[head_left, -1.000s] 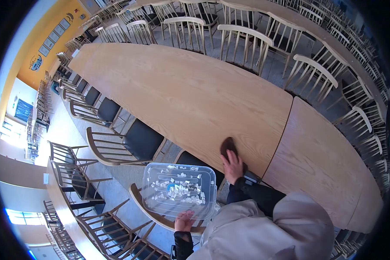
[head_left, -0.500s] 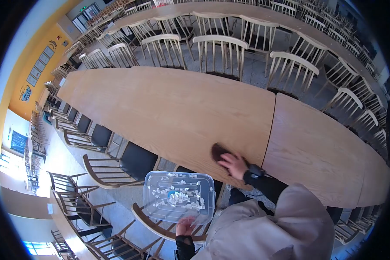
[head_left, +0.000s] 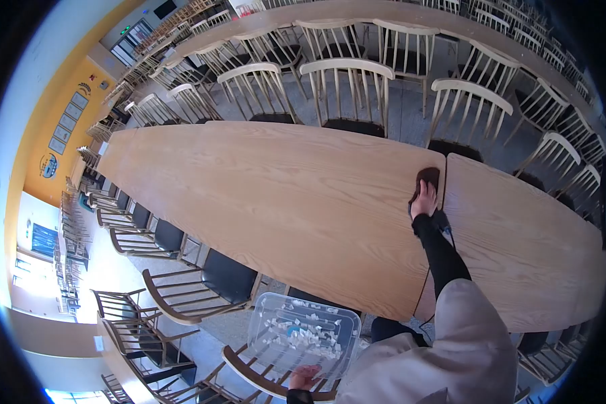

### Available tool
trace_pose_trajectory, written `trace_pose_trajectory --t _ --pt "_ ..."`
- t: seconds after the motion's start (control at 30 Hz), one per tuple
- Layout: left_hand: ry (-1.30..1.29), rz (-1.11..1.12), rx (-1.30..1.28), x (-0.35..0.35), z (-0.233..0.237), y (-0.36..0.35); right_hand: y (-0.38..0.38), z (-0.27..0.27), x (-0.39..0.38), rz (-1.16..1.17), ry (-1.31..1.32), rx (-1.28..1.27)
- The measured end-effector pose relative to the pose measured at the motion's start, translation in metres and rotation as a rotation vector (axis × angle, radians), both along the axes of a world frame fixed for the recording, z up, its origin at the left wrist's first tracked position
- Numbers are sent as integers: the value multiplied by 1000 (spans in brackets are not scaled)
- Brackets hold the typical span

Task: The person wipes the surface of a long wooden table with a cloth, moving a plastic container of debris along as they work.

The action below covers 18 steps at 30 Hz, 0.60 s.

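My right hand [head_left: 424, 199] is pressed on a dark brown cloth [head_left: 428, 178], lying on the wooden table [head_left: 269, 202] beside the seam between two tabletops. The fingers cover part of the cloth. By the near table edge, my left hand [head_left: 304, 378] grips the near rim of a clear plastic bin [head_left: 259, 323]; some of its fingers are hidden. Small white scraps [head_left: 310, 337] lie scattered inside the bin, with a small blue item [head_left: 293, 330] among them. The bin is above a wooden chair [head_left: 249, 372].
Wooden chairs with dark seats line both sides of the table, including a near chair [head_left: 229, 276] and a far chair [head_left: 347, 67]. Another long table [head_left: 343, 12] runs behind the far row. A second tabletop [head_left: 518, 236] adjoins on the right.
My right hand has carried the brown cloth away from the near edge, across to the far side by the seam. My left hand stays at the bin. The camera view has shifted.
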State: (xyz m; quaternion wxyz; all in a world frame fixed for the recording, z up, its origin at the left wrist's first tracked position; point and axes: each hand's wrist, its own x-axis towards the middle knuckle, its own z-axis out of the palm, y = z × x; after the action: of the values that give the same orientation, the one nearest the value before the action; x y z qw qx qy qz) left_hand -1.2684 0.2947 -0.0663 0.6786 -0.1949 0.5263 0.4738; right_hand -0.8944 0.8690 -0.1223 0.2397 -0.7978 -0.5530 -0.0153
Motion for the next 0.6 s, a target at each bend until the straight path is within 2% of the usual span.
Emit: trace_pose_trajectory --t 0.1,0.17,0.23,0.33,0.37,0.43,0.47,0.53,0.57,0.6 --pt "144 -72 -7 18 37 18 45 15 -4 -53 5 -70" --pt "77 -3 -37 26 59 32 74 18 -4 -21 47 -78" --pt "253 -173 -55 35 75 36 106 5 -5 71 74 -70" --pt "297 -144 -23 40 57 13 124 20 -23 316 49 4" --pt "294 -147 -33 42 64 15 126 24 -28 401 66 25" --pt "162 24 -80 47 81 32 125 24 -45 615 132 96" --pt "161 25 -83 49 83 38 115 37 -59 689 103 86" --pt "115 191 -4 51 84 45 92 44 -86 858 59 86" --pt "117 183 45 50 81 42 76 45 -101 960 77 146" --pt "120 197 33 52 86 43 50 63 -116 1055 119 97"
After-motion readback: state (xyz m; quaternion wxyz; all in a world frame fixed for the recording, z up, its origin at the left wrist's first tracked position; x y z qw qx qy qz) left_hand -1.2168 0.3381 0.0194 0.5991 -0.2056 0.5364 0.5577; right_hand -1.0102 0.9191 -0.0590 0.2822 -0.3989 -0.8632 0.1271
